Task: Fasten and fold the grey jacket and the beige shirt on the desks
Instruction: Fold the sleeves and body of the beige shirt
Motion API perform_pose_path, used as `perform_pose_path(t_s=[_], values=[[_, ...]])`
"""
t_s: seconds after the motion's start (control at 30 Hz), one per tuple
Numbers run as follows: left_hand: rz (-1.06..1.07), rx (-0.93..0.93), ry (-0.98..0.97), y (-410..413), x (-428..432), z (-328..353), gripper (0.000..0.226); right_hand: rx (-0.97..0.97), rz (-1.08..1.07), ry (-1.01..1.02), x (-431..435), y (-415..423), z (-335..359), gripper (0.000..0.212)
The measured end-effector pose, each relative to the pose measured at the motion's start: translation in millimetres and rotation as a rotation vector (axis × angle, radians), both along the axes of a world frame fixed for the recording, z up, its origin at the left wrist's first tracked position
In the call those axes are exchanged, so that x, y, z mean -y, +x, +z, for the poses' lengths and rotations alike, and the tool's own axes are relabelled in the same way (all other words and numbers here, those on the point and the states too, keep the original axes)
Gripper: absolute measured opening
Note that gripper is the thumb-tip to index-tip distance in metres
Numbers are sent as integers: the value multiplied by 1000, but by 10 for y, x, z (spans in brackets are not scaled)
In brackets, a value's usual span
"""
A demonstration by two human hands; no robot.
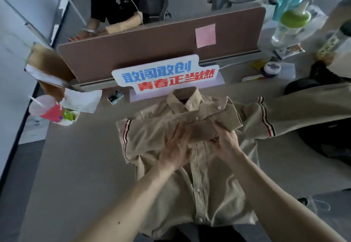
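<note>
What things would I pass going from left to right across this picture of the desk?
Pink cup → small box → left hand → right hand → round tin

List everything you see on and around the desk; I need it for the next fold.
beige shirt: one, beige with striped sleeve bands, flat on desk, one sleeve folded across chest
desk: one, pale grey-beige, under shirt
sign: one, white with blue and red characters, behind collar
divider: one, brown, behind sign
sticky note: one, pink, on divider
cup: one, clear and red, desk's left edge
bottle: one, clear with green cap, far right
bag: one, black, right, under shirt's other sleeve
left hand: one, flat on folded sleeve
right hand: one, grips folded sleeve
</note>
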State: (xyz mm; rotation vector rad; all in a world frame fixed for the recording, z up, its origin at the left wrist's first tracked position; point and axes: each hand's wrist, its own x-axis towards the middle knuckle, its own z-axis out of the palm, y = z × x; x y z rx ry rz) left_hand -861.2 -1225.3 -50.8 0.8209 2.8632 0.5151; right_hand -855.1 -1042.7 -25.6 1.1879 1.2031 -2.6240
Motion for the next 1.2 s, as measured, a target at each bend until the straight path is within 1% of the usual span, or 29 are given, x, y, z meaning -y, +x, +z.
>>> perform_pose_path(t_s=[0.07,0.1,0.13,0.23,0.3,0.37,0.43,0.47,0.53,0.57,0.63,0.67,0.7,0.77,0.8,0.87,0.97,1.07,1.2], values=[[172,91,-128,-33,185,-197,93,50,34,21,-271,-5,-167,38],[245,135,-181,-27,304,-289,100,65,62,31,-388,-4,-233,41],[309,140,-216,-24,423,-381,102,80,96,45,-494,-3,-307,39],[456,135,-364,-3,737,-569,91,144,191,69,-723,9,-480,24],[501,215,-431,21,860,-622,91,179,224,107,-816,19,-542,19],[538,285,-450,29,927,-658,88,213,209,166,-865,27,-579,13],[557,324,-441,-8,963,-642,79,230,175,272,-925,37,-634,17],[561,355,-440,-32,974,-617,76,225,185,389,-949,49,-659,25],[564,413,-416,-73,986,-518,74,217,295,734,-1000,86,-719,43],[557,396,-385,-100,986,-467,74,233,361,926,-1018,106,-735,53],[528,270,-274,-176,982,-421,79,220,445,1284,-1029,132,-751,65],[513,218,-218,-223,974,-431,80,176,493,1447,-1013,136,-761,66],[497,196,-186,-271,960,-462,78,133,564,1569,-971,143,-737,64],[459,193,-202,-359,917,-578,74,60,756,1694,-875,166,-801,60],[444,214,-231,-390,886,-635,74,39,844,1722,-814,182,-845,61],[420,266,-298,-440,854,-730,78,99,996,1754,-729,201,-913,66],[458,350,-344,-497,973,-881,81,310,1177,1620,-718,226,-985,67],[471,340,-308,-536,1135,-1036,88,378,1227,1551,-736,263,-1078,68],[475,284,-320,-520,1129,-1095,87,441,1262,1484,-699,253,-1161,69]])
